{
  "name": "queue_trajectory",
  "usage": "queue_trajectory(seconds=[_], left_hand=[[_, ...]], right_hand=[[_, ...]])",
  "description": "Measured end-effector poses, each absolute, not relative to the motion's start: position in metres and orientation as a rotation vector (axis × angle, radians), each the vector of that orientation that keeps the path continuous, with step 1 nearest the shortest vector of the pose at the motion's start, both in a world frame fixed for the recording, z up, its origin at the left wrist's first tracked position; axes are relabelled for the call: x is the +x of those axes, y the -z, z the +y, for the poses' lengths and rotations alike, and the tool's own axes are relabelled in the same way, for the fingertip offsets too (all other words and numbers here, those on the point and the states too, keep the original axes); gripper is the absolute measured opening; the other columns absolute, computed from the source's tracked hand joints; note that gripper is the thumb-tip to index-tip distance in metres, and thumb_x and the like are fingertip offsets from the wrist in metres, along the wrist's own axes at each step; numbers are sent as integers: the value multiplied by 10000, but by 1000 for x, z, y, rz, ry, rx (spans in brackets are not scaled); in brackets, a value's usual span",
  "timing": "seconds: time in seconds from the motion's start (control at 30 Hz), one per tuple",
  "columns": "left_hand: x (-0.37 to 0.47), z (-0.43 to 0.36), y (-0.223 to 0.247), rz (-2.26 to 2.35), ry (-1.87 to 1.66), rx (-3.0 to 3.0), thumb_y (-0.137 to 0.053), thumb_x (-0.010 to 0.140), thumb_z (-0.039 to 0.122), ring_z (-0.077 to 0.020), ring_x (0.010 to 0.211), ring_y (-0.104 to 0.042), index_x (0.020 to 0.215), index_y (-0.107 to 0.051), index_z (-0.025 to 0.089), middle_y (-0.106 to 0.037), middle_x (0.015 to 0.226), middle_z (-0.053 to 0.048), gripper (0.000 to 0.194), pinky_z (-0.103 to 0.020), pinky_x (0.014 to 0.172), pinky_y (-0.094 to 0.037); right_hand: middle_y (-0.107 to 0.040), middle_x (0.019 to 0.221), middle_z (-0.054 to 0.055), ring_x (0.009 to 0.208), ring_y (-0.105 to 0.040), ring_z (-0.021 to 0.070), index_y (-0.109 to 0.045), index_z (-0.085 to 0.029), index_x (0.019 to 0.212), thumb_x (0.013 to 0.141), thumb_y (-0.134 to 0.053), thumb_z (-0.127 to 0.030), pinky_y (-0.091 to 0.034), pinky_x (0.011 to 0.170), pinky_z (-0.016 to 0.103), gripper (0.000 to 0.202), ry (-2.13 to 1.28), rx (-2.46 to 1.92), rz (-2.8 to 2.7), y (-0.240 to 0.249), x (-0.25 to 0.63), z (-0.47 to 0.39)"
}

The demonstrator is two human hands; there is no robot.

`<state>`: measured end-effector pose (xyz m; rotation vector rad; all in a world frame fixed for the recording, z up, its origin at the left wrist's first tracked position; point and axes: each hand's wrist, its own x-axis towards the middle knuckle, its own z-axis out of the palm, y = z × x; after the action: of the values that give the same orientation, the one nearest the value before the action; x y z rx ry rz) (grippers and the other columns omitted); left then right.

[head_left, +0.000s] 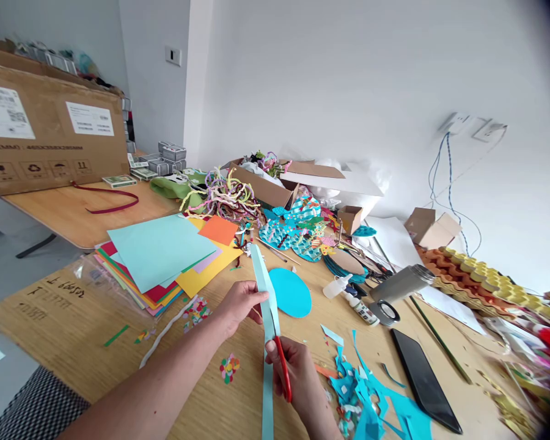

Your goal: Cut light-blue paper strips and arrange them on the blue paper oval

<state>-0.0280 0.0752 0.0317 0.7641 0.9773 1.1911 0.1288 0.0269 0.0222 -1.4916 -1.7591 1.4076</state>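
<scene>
My left hand [242,305] pinches a long, pale blue-green paper strip [266,293] between thumb and fingers. Red-handled scissors [283,370] are gripped in my right hand [296,373], their blades against the strip just below my left fingers. The strip's lower end hangs down past the scissors to the bottom of the view. Behind the strip lies a bright blue paper oval [292,292]. Coloured paper dots [230,368] form a small pile below my left hand. To the right of the scissors are blue paper scraps [362,391].
Coloured paper sheets [162,250] are stacked at left. Right of the oval are a white glue bottle [337,286], a grey thermos [402,284] and a black phone [424,379]. Egg trays [490,281] lie far right; pipe cleaners [229,195] and an open carton [266,186] are behind.
</scene>
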Motion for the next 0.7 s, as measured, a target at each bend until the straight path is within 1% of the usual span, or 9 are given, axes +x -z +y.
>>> queue_trajectory(seconds=[0.3,0.7], left_hand=[[-32,77,-30,1013,-1225,752,-729,609,394,-97,466,-549,670,-578,149,-610,568,1,294,-180,378,-441],[-30,80,-26,1065,-1256,784,-708,620,383,-95,438,-550,666,-562,153,-619,553,2,277,-179,366,-431]], right_hand=[[-408,418,-62,326,-382,63,-448,-193,616,714,-456,-794,-244,332,179,609,-1422,-1520,-1748,-22,129,27],[-426,391,-57,307,-374,61,-454,-188,606,734,-452,-777,-235,337,185,603,-1480,-1487,-1766,-25,131,29]])
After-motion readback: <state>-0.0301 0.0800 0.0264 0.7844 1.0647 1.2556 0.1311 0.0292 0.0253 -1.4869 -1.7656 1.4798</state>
